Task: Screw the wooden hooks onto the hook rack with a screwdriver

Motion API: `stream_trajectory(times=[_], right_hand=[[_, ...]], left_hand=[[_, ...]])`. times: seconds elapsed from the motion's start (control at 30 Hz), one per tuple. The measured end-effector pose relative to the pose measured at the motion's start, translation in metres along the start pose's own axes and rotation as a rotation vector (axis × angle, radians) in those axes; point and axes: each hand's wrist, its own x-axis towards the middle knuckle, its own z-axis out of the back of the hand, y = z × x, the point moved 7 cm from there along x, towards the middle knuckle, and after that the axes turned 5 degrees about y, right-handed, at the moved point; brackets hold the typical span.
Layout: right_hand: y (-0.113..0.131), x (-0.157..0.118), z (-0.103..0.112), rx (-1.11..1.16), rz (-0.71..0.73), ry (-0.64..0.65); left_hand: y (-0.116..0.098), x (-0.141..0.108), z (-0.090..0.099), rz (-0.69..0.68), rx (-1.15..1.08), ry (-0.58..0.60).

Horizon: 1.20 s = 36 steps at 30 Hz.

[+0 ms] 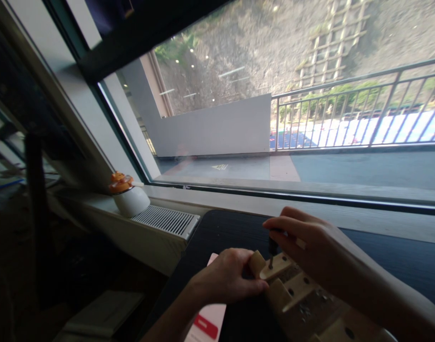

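- Grip check: right hand (310, 232) pinches a dark-handled screwdriver (272, 247), left hand (231, 275) holds the end of the wooden block (298, 290).
- I'd keep the screwdriver square to the block, left hand clear of its tip.
- Block's on the table (226, 228) with loose screws (305, 311) on top; a knock could probably scatter them.

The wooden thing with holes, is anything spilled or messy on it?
A little messy: small silvery bits lie scattered between the raised bars of the wooden thing, not in a neat pile. I see nothing broken.
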Motion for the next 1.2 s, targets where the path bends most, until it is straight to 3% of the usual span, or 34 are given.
stream_trajectory(times=[0.27,0.47,0.67,0.97,1.2], right_hand=[[0.007,-0.002,-0.007,0.108,-0.013,0.133],[0.009,0.0,0.0,0.123,0.058,0.078],[0.002,0.0,-0.003,0.037,0.02,0.011],[0.007,-0.002,-0.009,0.112,-0.014,0.149],[0.008,-0.001,-0.006,0.128,0.016,0.123]], left_hand=[[-0.002,0.0,0.001,0.0,0.009,0.003],[-0.002,0.0,0.001,0.009,0.005,-0.001],[-0.002,0.001,0.0,0.005,-0.016,0.009],[0.0,0.0,0.001,0.011,-0.004,0.003],[-0.001,0.0,0.0,0.015,0.006,0.009]])
